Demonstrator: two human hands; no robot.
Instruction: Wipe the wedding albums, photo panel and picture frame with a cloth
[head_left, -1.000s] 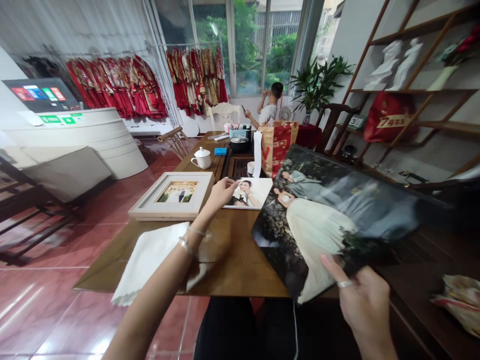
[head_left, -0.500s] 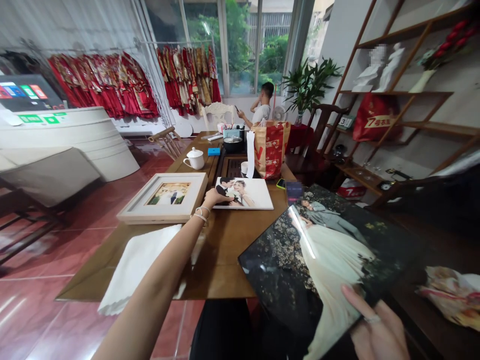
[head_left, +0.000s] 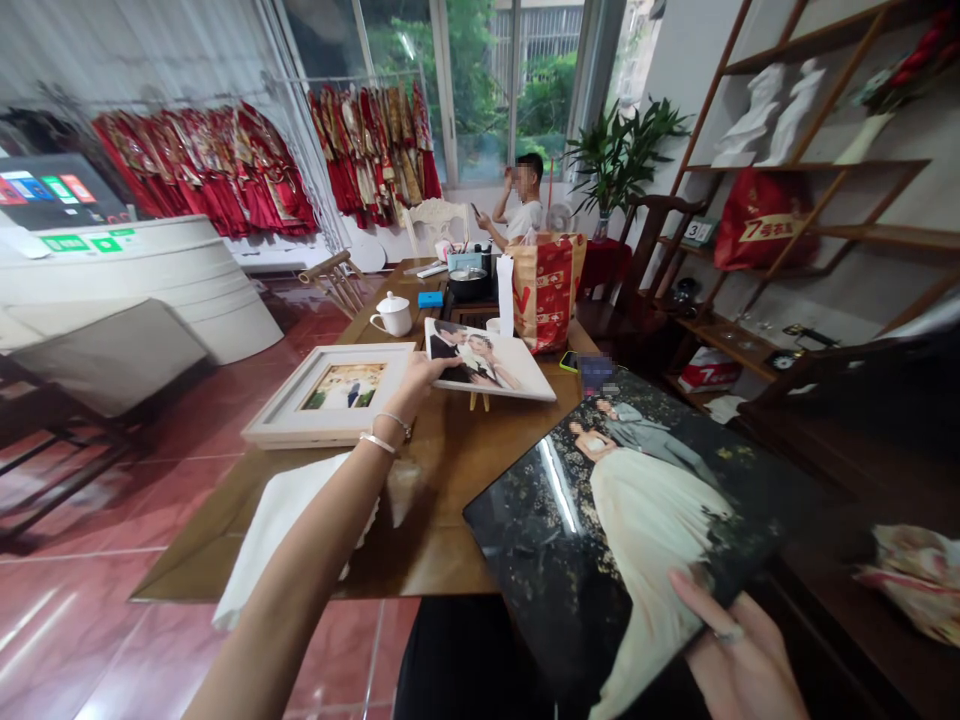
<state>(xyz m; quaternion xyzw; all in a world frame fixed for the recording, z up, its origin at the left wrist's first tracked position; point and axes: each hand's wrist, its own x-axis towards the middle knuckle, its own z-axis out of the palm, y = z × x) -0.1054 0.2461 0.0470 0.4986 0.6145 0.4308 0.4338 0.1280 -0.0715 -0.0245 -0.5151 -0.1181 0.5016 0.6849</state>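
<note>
My left hand (head_left: 421, 385) grips the left edge of a white-bordered photo panel (head_left: 499, 365) showing a couple, tilted up off the wooden table (head_left: 442, 490). Below that panel pokes a small yellowish stand (head_left: 480, 401), mostly hidden. My right hand (head_left: 739, 640) is closed on the lower right edge of a large glossy dark photo panel (head_left: 555, 540), its thumb on the picture of a pale gown. This panel slants over the table's right front corner. Left of my left hand lies a pale framed photo (head_left: 330, 390), with a white cloth (head_left: 277, 520) in front of it.
A white lidded cup (head_left: 392, 315), a blue box (head_left: 430, 299), a black pot (head_left: 469, 283) and a red-and-tan paper bag (head_left: 547, 295) stand farther back. One person (head_left: 521, 205) sits beyond the table. Wooden shelves (head_left: 810, 165) rise at right; a crumpled package (head_left: 919, 580) lies at lower right.
My left hand has lifted the white-bordered photo panel, which lay flat before and now tilts above the table. The dark panel in my right hand has shifted slightly left.
</note>
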